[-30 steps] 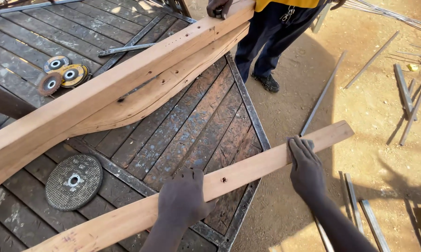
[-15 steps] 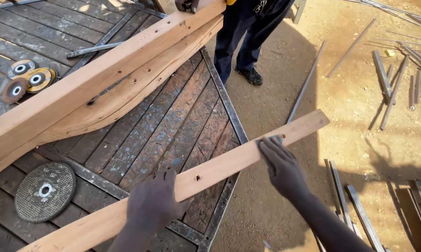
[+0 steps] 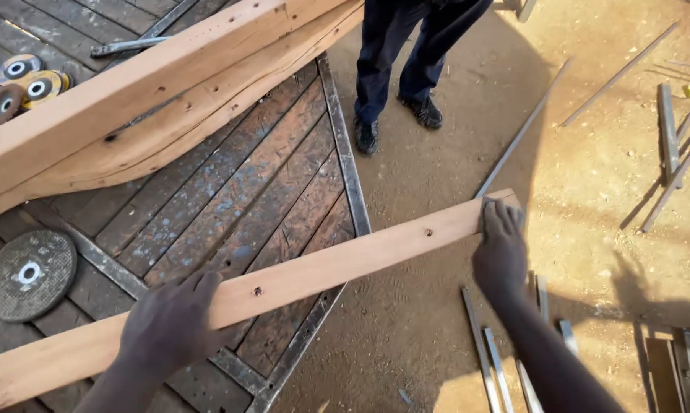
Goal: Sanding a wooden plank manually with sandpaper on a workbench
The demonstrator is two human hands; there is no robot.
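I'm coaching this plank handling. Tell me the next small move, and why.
Probably slide the plank left onto the platform. The right hand holds its end out over the sandy ground, unsupported, while the left hand presses it above the deck.

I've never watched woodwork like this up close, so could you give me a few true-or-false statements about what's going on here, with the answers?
1. Both hands are on the same long wooden plank. True: the left hand rests near its middle and the right hand grips its far end.
2. The plank lies wholly on the sandy ground. False: it crosses the corner of the metal-framed wooden platform.
3. A large round cutting disc lies flat on the platform. True.
4. The second person is kneeling beside the plank. False: that person stands beyond the platform; only legs and shoes show.
5. Thin metal bars lie on the ground below the right hand. True.
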